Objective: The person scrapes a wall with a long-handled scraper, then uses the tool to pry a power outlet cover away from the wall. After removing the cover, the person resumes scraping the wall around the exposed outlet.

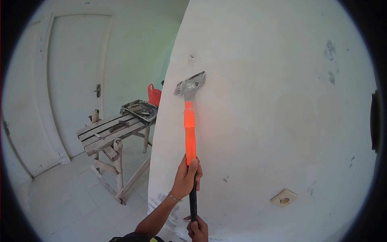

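A long-handled scraper (190, 137) has an orange upper handle, a black lower shaft and a grey, stained metal head (191, 86). Its head lies at or close against the white wall (258, 133), tilted up to the right. My left hand (186, 180), with a bracelet at the wrist, is wrapped round the shaft just below the orange part. Lower down, at the bottom edge of the view, my right hand (198, 230) grips the black shaft.
A wooden slatted bench (111, 131) stands left of the wall's edge, bearing a dark tray (139, 111) of tools and a red bag (153, 96). White doors (76, 80) are farther back. A tilted socket (284, 198) sits low on the wall at right.
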The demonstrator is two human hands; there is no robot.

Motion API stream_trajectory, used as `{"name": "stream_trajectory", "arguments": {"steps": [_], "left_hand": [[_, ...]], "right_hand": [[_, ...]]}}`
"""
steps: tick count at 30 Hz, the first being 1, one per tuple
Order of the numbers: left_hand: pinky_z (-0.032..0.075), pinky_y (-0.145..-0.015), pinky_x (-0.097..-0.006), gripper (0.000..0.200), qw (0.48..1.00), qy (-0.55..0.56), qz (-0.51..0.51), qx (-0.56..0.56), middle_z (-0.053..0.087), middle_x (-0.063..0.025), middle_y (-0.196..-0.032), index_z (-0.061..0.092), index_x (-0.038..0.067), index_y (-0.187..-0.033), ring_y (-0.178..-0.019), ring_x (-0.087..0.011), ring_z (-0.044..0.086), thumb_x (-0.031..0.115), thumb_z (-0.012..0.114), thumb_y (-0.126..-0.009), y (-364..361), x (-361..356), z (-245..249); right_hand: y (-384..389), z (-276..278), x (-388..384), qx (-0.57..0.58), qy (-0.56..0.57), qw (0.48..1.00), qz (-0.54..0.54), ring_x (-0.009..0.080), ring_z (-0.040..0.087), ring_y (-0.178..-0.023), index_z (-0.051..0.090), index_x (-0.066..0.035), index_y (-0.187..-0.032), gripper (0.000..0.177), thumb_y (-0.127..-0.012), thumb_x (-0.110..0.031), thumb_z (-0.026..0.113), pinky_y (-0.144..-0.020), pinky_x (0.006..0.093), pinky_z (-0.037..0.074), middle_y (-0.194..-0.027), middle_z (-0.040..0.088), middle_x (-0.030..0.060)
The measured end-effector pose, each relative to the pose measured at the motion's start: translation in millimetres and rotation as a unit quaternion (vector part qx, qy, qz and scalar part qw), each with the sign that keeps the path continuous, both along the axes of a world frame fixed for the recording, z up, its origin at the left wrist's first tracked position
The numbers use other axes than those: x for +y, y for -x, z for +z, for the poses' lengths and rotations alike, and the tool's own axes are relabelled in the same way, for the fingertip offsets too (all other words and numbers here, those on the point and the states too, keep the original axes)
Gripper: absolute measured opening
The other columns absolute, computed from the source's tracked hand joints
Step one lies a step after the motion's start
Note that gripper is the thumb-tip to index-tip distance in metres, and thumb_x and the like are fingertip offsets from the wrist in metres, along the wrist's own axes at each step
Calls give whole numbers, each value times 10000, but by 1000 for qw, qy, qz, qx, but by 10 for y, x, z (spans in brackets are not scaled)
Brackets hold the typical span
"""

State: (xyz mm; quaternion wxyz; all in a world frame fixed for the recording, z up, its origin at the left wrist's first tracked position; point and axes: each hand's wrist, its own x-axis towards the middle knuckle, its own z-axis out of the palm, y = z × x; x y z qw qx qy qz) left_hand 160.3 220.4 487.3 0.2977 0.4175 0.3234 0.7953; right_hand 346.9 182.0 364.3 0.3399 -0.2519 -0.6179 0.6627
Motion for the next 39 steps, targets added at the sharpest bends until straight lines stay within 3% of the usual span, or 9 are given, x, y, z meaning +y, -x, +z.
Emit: {"name": "stream_trajectory", "arguments": {"steps": [8, 13, 21, 24, 25, 28, 31, 35, 39], "left_hand": [[461, -380, -206, 194, 999, 24, -33, -7, 432, 6, -659, 387, 60, -1042, -482, -37, 426, 252, 394, -1065, -408, -86, -250], [451, -375, -210, 277, 1000, 19, -11, 23, 428, 0, -630, 398, 58, -1024, -456, -43, 413, 332, 390, -1068, -32, -41, 83], [423, -355, -203, 304, 1000, 16, -5, -7, 439, 0, -627, 406, 56, -1026, -431, -40, 398, 358, 402, -1065, -286, -16, -205], [399, -343, -207, 334, 1000, 7, 25, 1, 438, 0, -600, 419, 40, -1048, -390, -54, 390, 371, 380, -1070, -9, 6, 9], [357, -348, -224, 390, 998, 3, 49, 25, 428, -18, -563, 426, 50, -1063, -342, -108, 430, 424, 317, -1076, 104, 27, 89], [339, -345, -223, 401, 998, 4, 53, 26, 429, -14, -560, 433, 54, -1068, -335, -115, 437, 436, 310, -1076, 207, 58, 158], [365, -348, -229, 374, 999, 20, 47, 8, 422, -22, -566, 427, 58, -1047, -341, -110, 421, 419, 335, -1074, 19, 49, -95], [392, -342, -220, 386, 999, 19, 40, 0, 422, -11, -576, 423, 43, -1034, -360, -70, 379, 423, 367, -1065, -212, 9, -423], [347, -335, -235, 406, 999, 5, 44, 18, 409, -19, -557, 426, 46, -1051, -328, -115, 418, 436, 315, -1074, 163, 30, -85]], "right_hand": [[-383, -325, -49, -14, 0, 1000, -1, 21, 323, -458, 596, -23, -1109, 444, -1016, -449, 516, -412, 206, 257, -625, 415, -79], [-52, -182, -22, -8, -6, 1000, -16, 17, 331, -483, 595, -12, -1116, 436, -1018, -431, 525, -428, 200, 262, -639, 422, -75], [-255, -508, 44, 21, -29, 999, 1, 13, 312, -445, 604, -29, -1107, 442, -1008, -454, 534, -404, 201, 245, -610, 404, -81], [-54, -63, 68, -39, 30, 998, 45, 25, 341, -456, 565, 26, -1161, 436, -1030, -387, 510, -416, 209, 257, -627, 440, -26], [25, 47, 77, -40, 34, 998, 44, 25, 341, -456, 565, 26, -1161, 436, -1030, -387, 510, -416, 209, 257, -627, 440, -26], [164, 254, 82, -39, 51, 997, 47, 15, 350, -516, 605, -6, -1138, 378, -1024, -354, 514, -477, 203, 258, -627, 423, -72], [-53, -30, 121, -50, 58, 996, 54, 21, 334, -457, 561, 29, -1160, 454, -1029, -402, 509, -416, 208, 258, -624, 434, -30], [-252, -679, 75, 19, 18, 1000, 18, 15, 309, -433, 607, -31, -1098, 433, -1006, -449, 539, -395, 203, 237, -597, 400, -82], [102, -183, 106, -28, -9, 998, 51, 21, 339, -459, 568, 21, -1153, 432, -1031, -390, 513, -418, 209, 261, -622, 431, -41]]}}
